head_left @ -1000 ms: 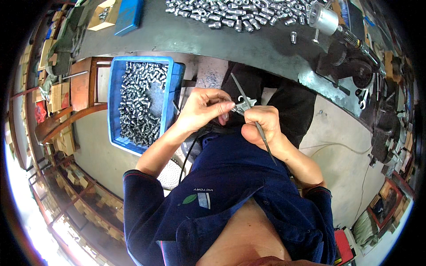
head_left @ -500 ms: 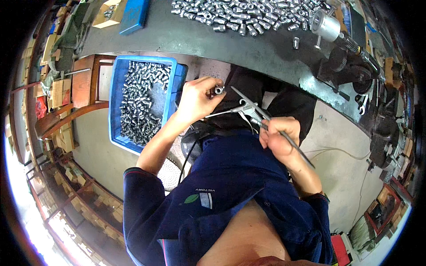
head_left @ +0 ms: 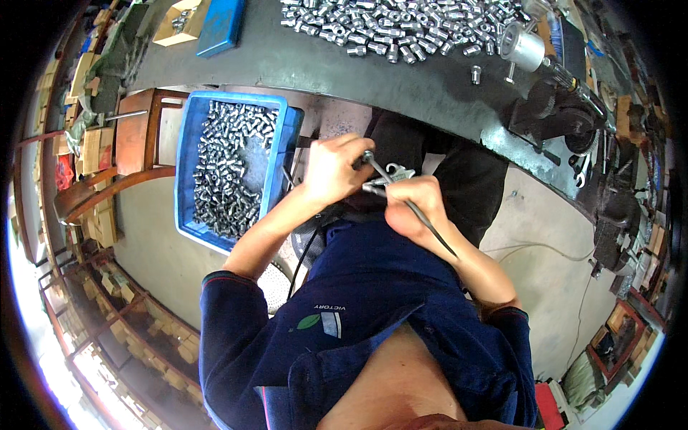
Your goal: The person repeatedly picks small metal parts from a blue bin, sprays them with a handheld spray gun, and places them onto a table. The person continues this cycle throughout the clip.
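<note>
My left hand [head_left: 332, 170] is closed around a small metal fitting [head_left: 368, 155], whose end shows beyond the fingertips. My right hand [head_left: 414, 203] grips a long, thin file [head_left: 432, 231], its back end sticking out over my forearm. The file's front tip meets the fitting's open end; whether it goes inside cannot be made out. A silver air blow gun [head_left: 400, 174] with a hook is also in my right hand, mostly hidden behind the fingers. Both hands are over my lap, close together.
On my left stands a blue bin [head_left: 281, 168] holding many metal fittings [head_left: 223, 179]. The dark workbench [head_left: 322, 68] ahead carries a heap of similar fittings [head_left: 401, 32], a blue box [head_left: 217, 29], and a vise-like tool [head_left: 552, 118]. A wooden chair [head_left: 136, 132] is beyond the bin.
My right hand has moved left and up with the file and blow gun, bringing the file tip to the fitting. My left hand has shifted slightly right, turning the fitting.
</note>
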{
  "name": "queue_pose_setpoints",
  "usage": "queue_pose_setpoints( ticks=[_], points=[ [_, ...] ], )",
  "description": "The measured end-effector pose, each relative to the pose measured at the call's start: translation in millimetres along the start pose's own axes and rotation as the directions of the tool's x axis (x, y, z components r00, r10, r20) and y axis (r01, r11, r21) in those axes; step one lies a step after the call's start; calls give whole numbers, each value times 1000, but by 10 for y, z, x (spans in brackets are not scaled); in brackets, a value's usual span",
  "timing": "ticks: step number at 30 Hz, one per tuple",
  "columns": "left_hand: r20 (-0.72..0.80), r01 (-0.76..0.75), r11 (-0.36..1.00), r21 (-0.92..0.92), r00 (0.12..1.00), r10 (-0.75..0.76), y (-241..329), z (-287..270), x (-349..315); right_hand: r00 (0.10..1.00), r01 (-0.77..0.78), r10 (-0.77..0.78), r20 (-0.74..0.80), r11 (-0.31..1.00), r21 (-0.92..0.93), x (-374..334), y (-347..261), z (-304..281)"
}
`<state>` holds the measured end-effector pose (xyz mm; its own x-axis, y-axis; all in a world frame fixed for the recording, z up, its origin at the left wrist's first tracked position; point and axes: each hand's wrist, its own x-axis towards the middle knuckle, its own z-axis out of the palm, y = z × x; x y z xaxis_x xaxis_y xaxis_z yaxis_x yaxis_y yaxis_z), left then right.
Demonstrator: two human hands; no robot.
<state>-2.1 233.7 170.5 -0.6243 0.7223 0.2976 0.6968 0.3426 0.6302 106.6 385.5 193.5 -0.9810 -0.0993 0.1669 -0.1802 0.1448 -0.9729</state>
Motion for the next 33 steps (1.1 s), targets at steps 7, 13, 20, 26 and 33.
queue_pose_setpoints(
  ticks=[7,13,20,26,33],
  points=[
    [-73,137,988,75,989,-132,-203,-87,135,994,78,-81,-74,996,-38,-7,-43,-125],
    [-164,295,955,-8,942,-293,-255,-294,269,978,142,-158,-134,982,-126,-153,-226,-277],
    [-157,220,975,-41,962,-224,-175,-191,295,952,281,-280,-127,960,-15,-77,-270,-153],
    [-104,23,999,44,994,-18,-92,-136,262,976,172,-174,-129,985,-28,-43,-255,-111],
    [21,-188,977,105,982,186,57,11,276,994,-3,-3,-114,999,-50,90,165,-102]
  ],
)
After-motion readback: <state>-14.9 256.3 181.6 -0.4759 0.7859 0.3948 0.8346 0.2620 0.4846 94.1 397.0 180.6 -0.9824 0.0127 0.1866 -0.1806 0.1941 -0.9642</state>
